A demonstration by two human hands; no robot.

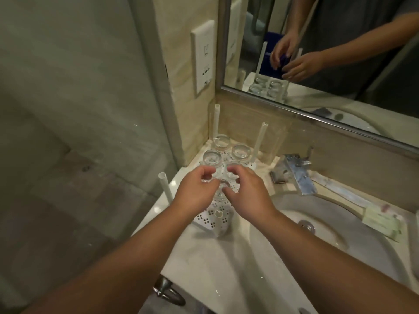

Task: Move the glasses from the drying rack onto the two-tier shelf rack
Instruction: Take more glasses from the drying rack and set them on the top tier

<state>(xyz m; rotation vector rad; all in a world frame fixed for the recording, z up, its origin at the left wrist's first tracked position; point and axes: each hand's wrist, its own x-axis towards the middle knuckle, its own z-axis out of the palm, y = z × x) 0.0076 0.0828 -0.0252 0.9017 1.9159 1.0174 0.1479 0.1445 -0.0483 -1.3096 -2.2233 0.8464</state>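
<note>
A white perforated rack tray point(209, 220) with four upright white posts stands in the counter's corner. Several clear glasses stand upside down on it: one at the back point(221, 141), one to its right point(241, 151) and one at the left point(212, 158). Another glass point(221, 191) sits nearer the front, between my hands. My left hand point(195, 196) curls its fingers against that glass's left side. My right hand point(247, 196) curls round its right side, thumb on the glass. A further glass point(233, 171) is partly hidden behind my right fingers.
A chrome faucet point(297, 171) and a round sink basin point(322, 241) lie right of the rack. Paper packets point(383, 220) rest on the counter's right edge. A mirror point(328, 53) hangs above, a wall socket point(203, 57) beside it, and a glass panel point(79, 132) stands at the left.
</note>
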